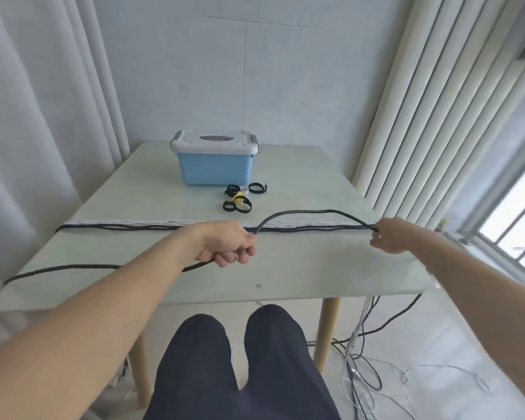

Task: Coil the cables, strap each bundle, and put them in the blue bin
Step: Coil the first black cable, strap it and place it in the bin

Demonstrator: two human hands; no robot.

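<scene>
On the pale table [315,268] in front of me I have one black cable [297,212] stretched between my two hands, arching up in a low loop between them. My left hand [228,244] has its fingers curled round the cable, whose tail runs out from under my fist, off to the left and over the table's edge. My right hand [390,236] pinches the same cable near the right edge of the table. I judge this to be the start of the coiling step: the first loop is only being formed, nothing is strapped, and nothing has gone into the blue bin [214,168], which stands at the far side of the table with its white lid [214,140] closed. Next I would bring my right hand across to my left so the loop closes, then gather the following length the same way, keeping the turns even; the lid will have to come off before any bundle goes in. Behind my hands a row of other cables [152,227] lies straight across the table, several dark strands with lighter ones beside them, too close together for me to count. Near the bin lie the straps [238,199]: I count about four black rings, with one yellow piece [239,197] among them. More loose wires [361,359] hang off the right edge and tangle on the floor, number unclear.
</scene>
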